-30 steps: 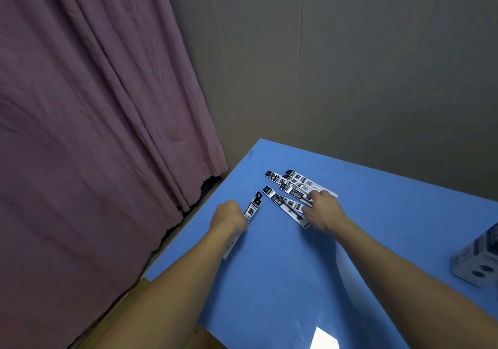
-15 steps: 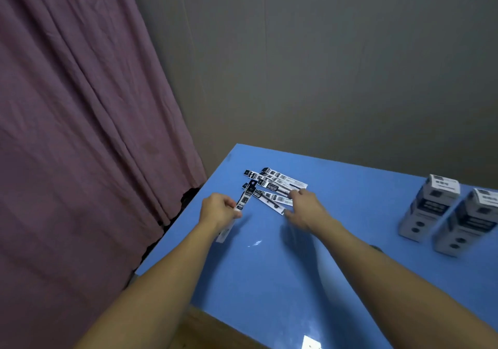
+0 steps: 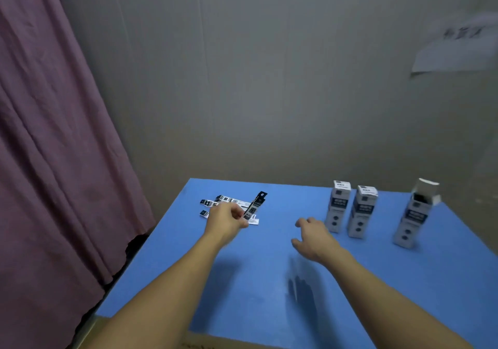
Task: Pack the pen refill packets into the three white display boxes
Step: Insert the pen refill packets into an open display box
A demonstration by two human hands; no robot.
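Observation:
My left hand (image 3: 225, 219) grips one black-and-white pen refill packet (image 3: 255, 204), held tilted up above the blue table (image 3: 256, 281). Behind that hand lies a small heap of several more refill packets (image 3: 231, 201), partly hidden by it. My right hand (image 3: 314, 236) hovers open over the table, holding nothing, just left of the boxes. Three white display boxes stand upright at the right: two close together (image 3: 337, 206) (image 3: 362, 211) with tops closed, and a third box (image 3: 415, 215) apart, its top flap open.
A purple curtain (image 3: 54, 160) hangs along the table's left edge. A grey wall (image 3: 269, 79) rises behind the table, with a sheet of paper (image 3: 455, 49) stuck on it at the upper right. Bare blue tabletop spreads in front of my hands.
My left hand lifted the packet and swung it up and rightward. My right hand left the heap and moved right toward the boxes. The view turned right, bringing all three boxes in.

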